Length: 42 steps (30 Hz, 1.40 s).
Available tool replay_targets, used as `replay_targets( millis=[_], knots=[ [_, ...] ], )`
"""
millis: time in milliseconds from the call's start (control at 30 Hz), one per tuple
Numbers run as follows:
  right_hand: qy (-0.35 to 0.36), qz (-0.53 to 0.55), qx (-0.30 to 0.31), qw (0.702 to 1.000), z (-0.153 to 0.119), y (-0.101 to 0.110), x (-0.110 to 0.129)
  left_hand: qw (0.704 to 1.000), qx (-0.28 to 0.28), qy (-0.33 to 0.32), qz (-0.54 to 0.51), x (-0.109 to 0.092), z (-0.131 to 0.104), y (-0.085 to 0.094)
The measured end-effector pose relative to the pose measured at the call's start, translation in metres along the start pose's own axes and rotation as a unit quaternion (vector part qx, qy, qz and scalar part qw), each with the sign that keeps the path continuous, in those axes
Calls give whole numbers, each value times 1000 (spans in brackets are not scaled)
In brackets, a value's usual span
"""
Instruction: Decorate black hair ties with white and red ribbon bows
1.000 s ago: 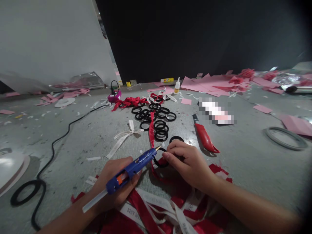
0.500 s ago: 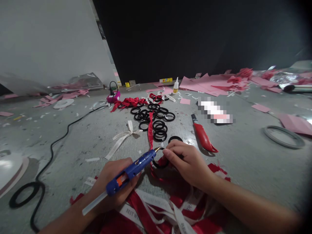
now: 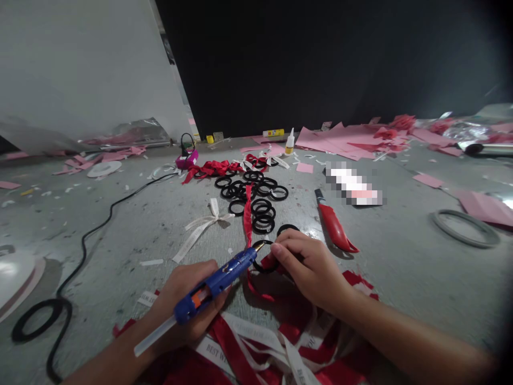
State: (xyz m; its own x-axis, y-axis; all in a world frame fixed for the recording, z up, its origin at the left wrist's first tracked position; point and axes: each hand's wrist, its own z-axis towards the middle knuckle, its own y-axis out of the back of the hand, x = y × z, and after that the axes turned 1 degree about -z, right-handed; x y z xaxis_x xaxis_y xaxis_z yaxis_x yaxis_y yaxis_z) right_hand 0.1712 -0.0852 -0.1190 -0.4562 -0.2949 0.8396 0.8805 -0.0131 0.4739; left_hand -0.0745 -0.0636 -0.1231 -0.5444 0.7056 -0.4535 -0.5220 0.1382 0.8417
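While right hand partly covers black ring, glue gun close, contact unclear

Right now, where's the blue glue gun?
Head view, left of centre: the glue gun is in the left hand, nozzle by the black ring in the right hand.

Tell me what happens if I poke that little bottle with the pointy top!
The bottle would probably tip over, because it stands upright and looks tall and narrow. It might then roll a little, since its sides look rounded. It's likely light to lift, as it looks small and plastic.
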Motion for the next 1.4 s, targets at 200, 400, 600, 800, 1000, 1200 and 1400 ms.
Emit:
replay_targets(
  millis=[200,400,600,800,1000,1200,1400],
  knots=[
    [19,-14,5,1000,0,1,1,1000,8,5,-4,1,0,1],
    [30,-21,3,999,-2,1,0,1000,4,1,4,2,0,0],
    [38,-26,3,999,-1,0,0,1000,17,9,5,5,-3,-1],
    [41,-24,1,999,-1,1,-1,1000,8,28,-8,0,-3,0],
    [41,-30,2,999,-2,2,-1,999,13,37,-14,-2,-3,0],
    [45,-24,2,999,-1,1,-3,999,7,34,-4,0,-2,1],
    [47,-25,-5,999,-1,1,-3,999,-11,33,-12,-1,-1,-1]
  ],
)
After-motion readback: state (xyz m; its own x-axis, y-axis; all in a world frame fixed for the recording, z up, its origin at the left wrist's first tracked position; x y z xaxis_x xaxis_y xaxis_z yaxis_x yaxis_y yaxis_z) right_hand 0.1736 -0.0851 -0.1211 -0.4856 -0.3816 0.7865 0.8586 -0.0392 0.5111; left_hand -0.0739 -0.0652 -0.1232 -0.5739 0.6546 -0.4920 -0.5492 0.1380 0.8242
